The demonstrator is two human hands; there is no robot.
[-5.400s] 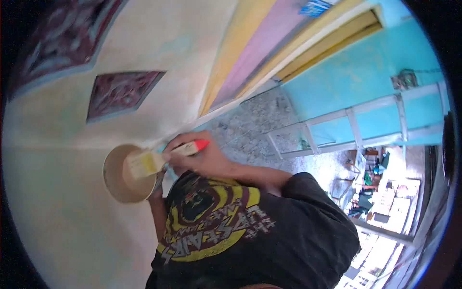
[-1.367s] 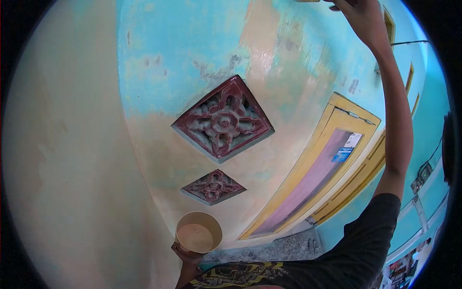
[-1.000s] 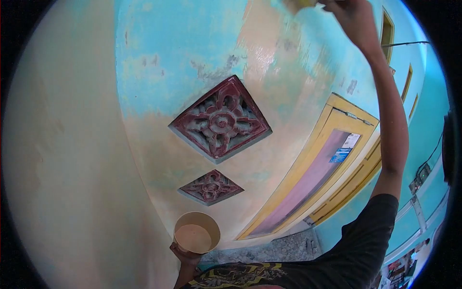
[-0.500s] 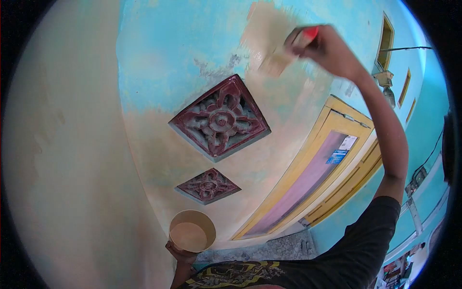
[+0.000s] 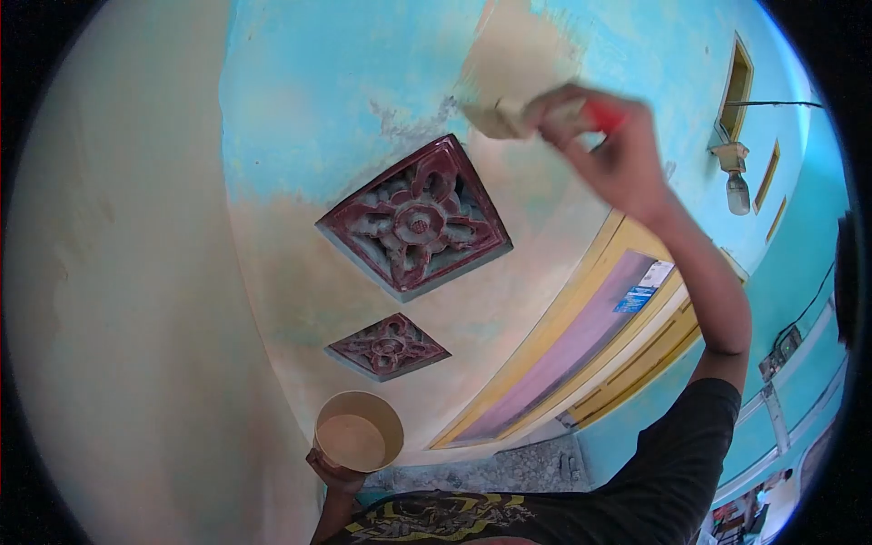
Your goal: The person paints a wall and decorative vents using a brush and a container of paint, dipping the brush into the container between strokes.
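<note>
The right hand point(image 5: 618, 150), raised with elbow bent, grips a paintbrush point(image 5: 496, 120); the left hand point(image 5: 336, 474) holds a bucket point(image 5: 385, 421) low.

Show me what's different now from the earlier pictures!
The right hand took the brush from over the tub up to the wall, high up, then down and leftward, near the big diamond. The beige patch looks fuller. Nothing was let go; the left hand still holds the tub.

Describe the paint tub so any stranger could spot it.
Find the wall with two dark red diamond panels. Below the smaller panel in view, the left hand holds a tan tub. Unlike the panels, it is round and holds beige paint.
</note>
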